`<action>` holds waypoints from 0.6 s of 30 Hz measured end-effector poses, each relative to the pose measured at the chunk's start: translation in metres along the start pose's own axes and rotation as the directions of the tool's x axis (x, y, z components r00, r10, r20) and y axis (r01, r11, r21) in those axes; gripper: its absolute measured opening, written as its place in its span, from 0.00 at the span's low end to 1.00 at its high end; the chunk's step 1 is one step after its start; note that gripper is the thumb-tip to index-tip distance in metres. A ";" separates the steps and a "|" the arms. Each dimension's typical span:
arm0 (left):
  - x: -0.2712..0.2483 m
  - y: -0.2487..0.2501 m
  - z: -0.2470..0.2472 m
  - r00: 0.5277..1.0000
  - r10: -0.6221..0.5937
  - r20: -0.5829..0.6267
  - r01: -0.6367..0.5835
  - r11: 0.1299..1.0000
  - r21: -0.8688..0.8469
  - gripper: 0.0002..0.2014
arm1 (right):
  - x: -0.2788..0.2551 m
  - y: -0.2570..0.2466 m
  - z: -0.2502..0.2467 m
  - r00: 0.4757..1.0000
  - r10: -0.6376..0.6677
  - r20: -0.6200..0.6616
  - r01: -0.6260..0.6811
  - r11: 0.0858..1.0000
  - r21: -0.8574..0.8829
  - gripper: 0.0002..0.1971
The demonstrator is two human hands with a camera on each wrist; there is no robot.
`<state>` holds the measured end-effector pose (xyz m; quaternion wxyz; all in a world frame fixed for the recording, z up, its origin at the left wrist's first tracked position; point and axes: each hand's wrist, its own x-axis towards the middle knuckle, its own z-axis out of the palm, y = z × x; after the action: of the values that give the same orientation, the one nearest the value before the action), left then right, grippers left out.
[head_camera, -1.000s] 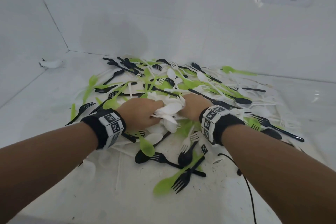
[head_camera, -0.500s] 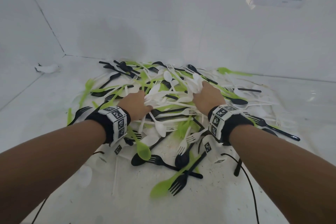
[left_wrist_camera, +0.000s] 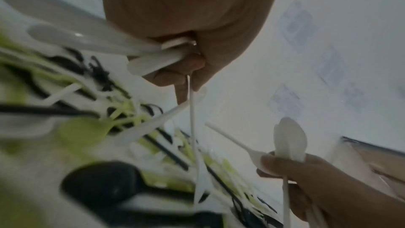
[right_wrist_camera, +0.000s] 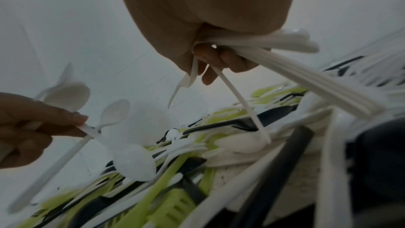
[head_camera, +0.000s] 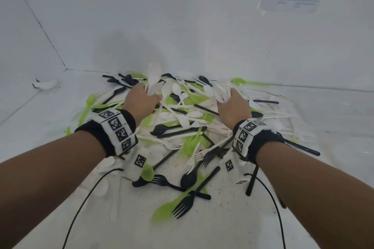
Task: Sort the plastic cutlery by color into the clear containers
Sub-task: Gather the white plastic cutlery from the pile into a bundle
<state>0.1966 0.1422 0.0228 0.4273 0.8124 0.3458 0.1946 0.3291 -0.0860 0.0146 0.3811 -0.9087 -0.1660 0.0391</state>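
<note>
Left hand [head_camera: 139,100] and right hand [head_camera: 232,105], together a second ago, now parted, lifted; fingers of each grip white cutlery [head_camera: 152,81] from desk-centre pile [head_camera: 182,119]; containers unseen

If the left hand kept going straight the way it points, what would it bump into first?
Probably the black plastic spoons at the far edge of the cutlery pile, then the white wall. The left hand, gripping white plastic spoons, points that way; depth is unclear.

Left grip [head_camera: 141,100] fisted, raised; right grip [head_camera: 232,105] fisted alongside.
</note>
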 end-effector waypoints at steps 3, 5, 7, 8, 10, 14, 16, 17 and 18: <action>-0.002 0.017 -0.009 0.994 0.077 0.080 -0.084 0.993 0.087 0.10 | 0.000 0.011 -0.011 1.000 0.023 -0.011 -0.023 1.000 0.013 0.09; -0.004 0.026 -0.013 0.986 0.095 0.140 -0.110 0.989 0.101 0.10 | -0.002 0.016 -0.018 1.000 0.030 -0.005 -0.030 1.000 0.002 0.09; -0.007 0.036 -0.013 0.985 0.094 0.146 -0.100 0.994 0.036 0.11 | -0.005 0.021 -0.023 0.999 0.039 -0.013 -0.039 0.999 -0.007 0.11; -0.009 0.041 -0.012 0.988 0.098 0.117 -0.098 0.995 -0.013 0.10 | -0.006 0.024 -0.026 0.999 0.044 -0.016 -0.044 0.999 -0.009 0.11; -0.014 0.050 -0.004 0.994 0.105 0.035 -0.101 0.988 -0.118 0.08 | -0.007 0.029 -0.031 0.998 0.067 -0.001 -0.067 0.998 -0.015 0.12; -0.021 0.061 0.025 0.998 0.033 0.044 -0.015 0.934 -0.358 0.12 | -0.012 0.038 -0.047 0.995 0.074 0.064 -0.066 0.990 -0.123 0.15; -0.027 0.064 0.040 0.995 -0.004 0.095 0.044 0.905 -0.422 0.18 | -0.013 0.042 -0.054 0.993 0.053 0.105 -0.039 0.991 -0.129 0.22; -0.030 0.065 0.048 0.989 -0.015 0.145 0.079 0.889 -0.451 0.21 | -0.014 0.046 -0.057 0.991 0.040 0.127 -0.026 0.993 -0.111 0.27; -0.032 0.066 0.056 0.977 -0.025 0.211 0.124 0.872 -0.473 0.21 | -0.015 0.049 -0.060 0.990 0.024 0.137 -0.014 0.997 -0.076 0.31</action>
<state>0.2347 0.0611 0.0450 0.6561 0.6812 0.2730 0.1762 0.3397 -0.1633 0.0217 0.3339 -0.9190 -0.1847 0.0990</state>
